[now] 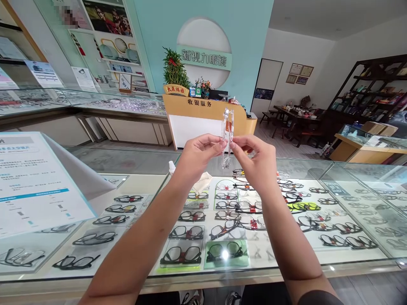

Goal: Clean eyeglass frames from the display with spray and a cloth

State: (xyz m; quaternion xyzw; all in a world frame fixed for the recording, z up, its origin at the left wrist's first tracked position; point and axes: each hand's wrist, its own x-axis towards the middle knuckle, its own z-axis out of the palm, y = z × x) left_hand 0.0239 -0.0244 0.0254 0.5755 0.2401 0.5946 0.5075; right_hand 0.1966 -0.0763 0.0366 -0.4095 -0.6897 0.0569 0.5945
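Forearms are raised over a glass desk (95, 281) of spectacles.
Clear glasses (227, 136) are pinched upright between the left hand (199, 156) and right hand (256, 163), above the displayed frames (187, 232).

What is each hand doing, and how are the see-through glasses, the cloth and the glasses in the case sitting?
Left hand: raised, fingers pinched on the clear glasses.
Right hand: raised, fingers pinched on them from the other side.
Clear glasses: held up on end above the counter, between both hands.
Cloth: lying on the glass case, partly behind the left hand.
Glass case: closed top.
Displayed glasses: lying in rows inside.
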